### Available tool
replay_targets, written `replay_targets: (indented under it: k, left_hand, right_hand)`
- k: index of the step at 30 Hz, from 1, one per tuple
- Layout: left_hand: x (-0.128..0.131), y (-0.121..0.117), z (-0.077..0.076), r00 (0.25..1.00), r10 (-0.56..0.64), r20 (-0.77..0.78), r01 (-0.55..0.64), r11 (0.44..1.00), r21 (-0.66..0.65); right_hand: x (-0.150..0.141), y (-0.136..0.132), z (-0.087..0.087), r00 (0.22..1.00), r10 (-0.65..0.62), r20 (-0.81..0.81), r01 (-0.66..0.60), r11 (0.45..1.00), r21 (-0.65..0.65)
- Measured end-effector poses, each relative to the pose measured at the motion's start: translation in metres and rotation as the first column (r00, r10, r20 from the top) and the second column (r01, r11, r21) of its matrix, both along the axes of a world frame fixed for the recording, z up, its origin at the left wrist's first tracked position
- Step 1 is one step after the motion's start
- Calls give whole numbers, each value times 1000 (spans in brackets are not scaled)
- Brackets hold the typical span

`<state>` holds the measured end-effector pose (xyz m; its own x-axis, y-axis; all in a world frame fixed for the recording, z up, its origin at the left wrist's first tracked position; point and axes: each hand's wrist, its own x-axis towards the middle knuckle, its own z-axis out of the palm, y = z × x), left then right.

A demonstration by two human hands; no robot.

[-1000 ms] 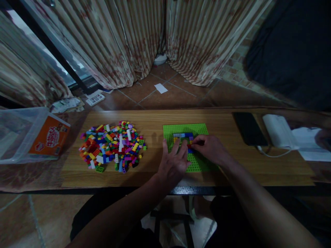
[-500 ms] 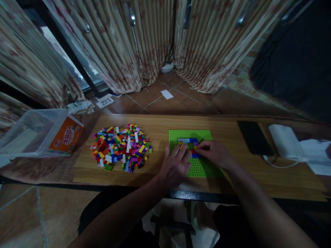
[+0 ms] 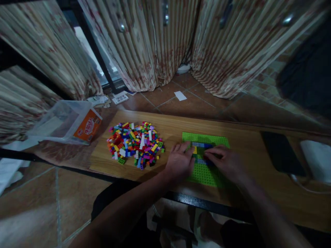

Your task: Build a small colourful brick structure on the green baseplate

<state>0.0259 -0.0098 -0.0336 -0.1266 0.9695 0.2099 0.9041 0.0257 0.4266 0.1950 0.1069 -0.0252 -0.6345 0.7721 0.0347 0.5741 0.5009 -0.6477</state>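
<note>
A green studded baseplate [image 3: 207, 177] lies on the wooden table, with a small frame of blue toy bricks [image 3: 207, 146] on it. Light blue bricks [image 3: 198, 144] and a yellow brick [image 3: 194, 150] form part of this frame. My left hand [image 3: 180, 162] rests over the plate's left edge, fingers stretched out beside the yellow brick. On the frame's right side, my right hand [image 3: 224, 161] has thumb and fingertips pinched together; whatever they hold is hidden. Left of the plate spreads a pile of loose, many-coloured toy bricks [image 3: 136, 143].
A clear plastic box [image 3: 64, 120] with an orange label stands at the table's left end. To the right lie a black phone [image 3: 281, 153] with a white cable and a white device [image 3: 317, 162]. Striped curtains [image 3: 160, 51] hang beyond the table [image 3: 170, 127].
The camera view has turned, so the scene sits further right. My left fingers have drawn back leftward, uncovering the yellow brick. My right hand stays pinched at the frame's right side.
</note>
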Motion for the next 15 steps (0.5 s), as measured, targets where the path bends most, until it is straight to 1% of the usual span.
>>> replay_targets:
  k: [2,5,7,10,15]
  left_hand:
    - [3,-1,-1,1000,-18,-12,18,1000,-3]
    - [5,-1,-3,999,-25,-28,25,1000,12]
    - [4,-1,-4,999,-25,-36,26,999,30]
    - [5,-3,-4,998,-33,-46,35,998,48]
    - [7,-4,-4,998,-38,-54,41,997,63]
  right_hand:
    - [1,0,-5,999,38,13,-38,999,11]
    - [2,2,-14,998,26,55,-27,999,20]
    - [3,5,-19,996,-4,86,3,1000,10]
    - [4,7,-23,993,-28,114,28,1000,1]
    - [9,11,-28,992,2,127,-4,1000,16]
